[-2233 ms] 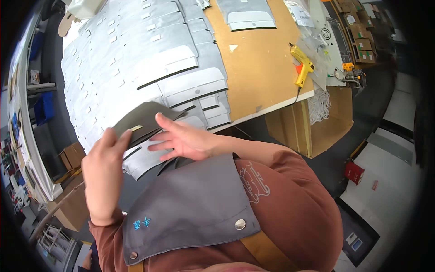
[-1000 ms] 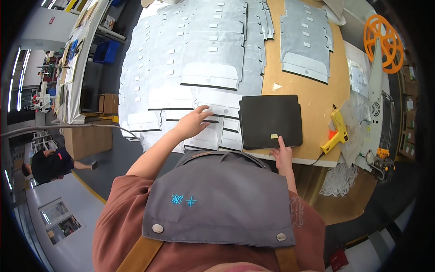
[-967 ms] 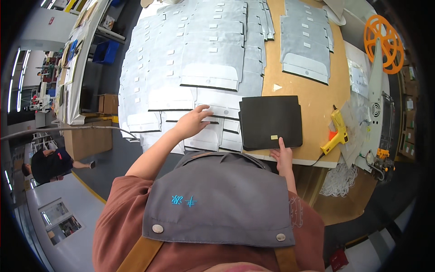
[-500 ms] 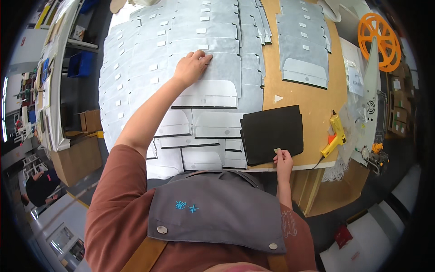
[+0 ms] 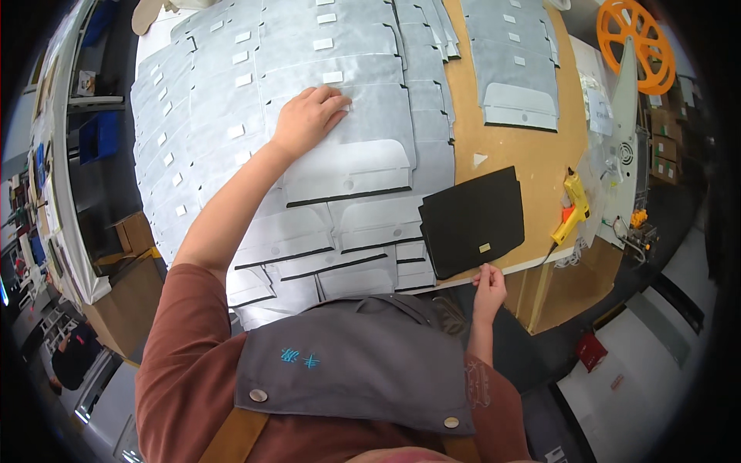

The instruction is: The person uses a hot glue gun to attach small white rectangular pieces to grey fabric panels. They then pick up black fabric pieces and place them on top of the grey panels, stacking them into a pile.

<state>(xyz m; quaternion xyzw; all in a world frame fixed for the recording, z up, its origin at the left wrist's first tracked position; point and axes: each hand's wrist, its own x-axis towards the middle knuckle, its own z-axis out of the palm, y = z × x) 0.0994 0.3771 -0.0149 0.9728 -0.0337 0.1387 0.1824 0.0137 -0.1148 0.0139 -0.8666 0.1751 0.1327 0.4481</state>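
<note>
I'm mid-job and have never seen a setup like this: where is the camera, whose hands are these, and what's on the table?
No robot here: this is a person working bare-handed. The camera sits on their head, looking down through a fisheye lens, so straight edges bend; picture left is the person's left. The left hand rests on overlapping light-grey flat sheets dotted with small white rectangular tabs. The right hand is at the near edge of a flat black rectangular piece bearing a small yellow tag; I can't tell whether it grips it. Further right on the tan table lies a yellow gun-shaped tool.
</note>
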